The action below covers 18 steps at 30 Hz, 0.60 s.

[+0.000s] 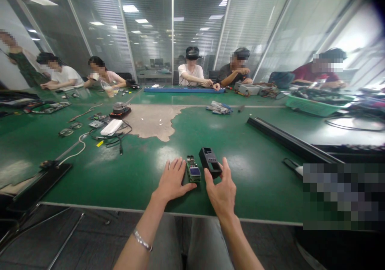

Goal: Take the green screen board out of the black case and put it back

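My left hand (173, 180) lies flat on the green table with its fingers stretched out and the thumb to the right. Just beside it, close to the thumb, rests a green circuit board (193, 169) with a small dark display on it. My right hand (221, 186) grips a black plastic housing (210, 162) by its near end, thumb on the left and fingers on the right. The housing has a rectangular window and several smaller cutouts, and it is tilted. A gap separates it from the circuit board.
A white power bank-like box (112, 127) lies among black cables on the left. Long black rails (288, 140) stretch along the right side. A green basket (315, 103) of parts stands farther back. Several people sit across the table, one behind a blue bar (183, 90).
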Motion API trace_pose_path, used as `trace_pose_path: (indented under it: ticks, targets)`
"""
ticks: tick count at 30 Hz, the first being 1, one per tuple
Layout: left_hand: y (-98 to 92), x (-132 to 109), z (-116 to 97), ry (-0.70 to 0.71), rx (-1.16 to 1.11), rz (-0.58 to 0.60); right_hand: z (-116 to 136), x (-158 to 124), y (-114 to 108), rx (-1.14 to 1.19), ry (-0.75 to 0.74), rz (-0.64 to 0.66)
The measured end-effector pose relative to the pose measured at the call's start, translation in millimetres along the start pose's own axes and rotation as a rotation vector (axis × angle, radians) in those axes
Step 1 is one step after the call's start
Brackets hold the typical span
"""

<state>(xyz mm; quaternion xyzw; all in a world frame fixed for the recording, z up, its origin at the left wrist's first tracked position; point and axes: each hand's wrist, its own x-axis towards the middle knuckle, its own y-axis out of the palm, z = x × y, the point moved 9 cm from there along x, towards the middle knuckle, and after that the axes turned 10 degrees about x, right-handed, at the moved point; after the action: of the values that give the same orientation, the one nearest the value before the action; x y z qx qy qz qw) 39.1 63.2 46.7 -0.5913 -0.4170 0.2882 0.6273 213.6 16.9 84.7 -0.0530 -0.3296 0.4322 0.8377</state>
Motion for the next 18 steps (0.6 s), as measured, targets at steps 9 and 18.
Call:
trace_pose_path:
  ticks: [9,18]
  targets:
    - [3.1,-2,1,0.001,0.010,0.012,-30,-12,22,-0.135,-0.050,0.173]
    - [1.5,-3,-1,0.003,0.025,-0.009,-30,-14,20,-0.108,-0.091,0.133]
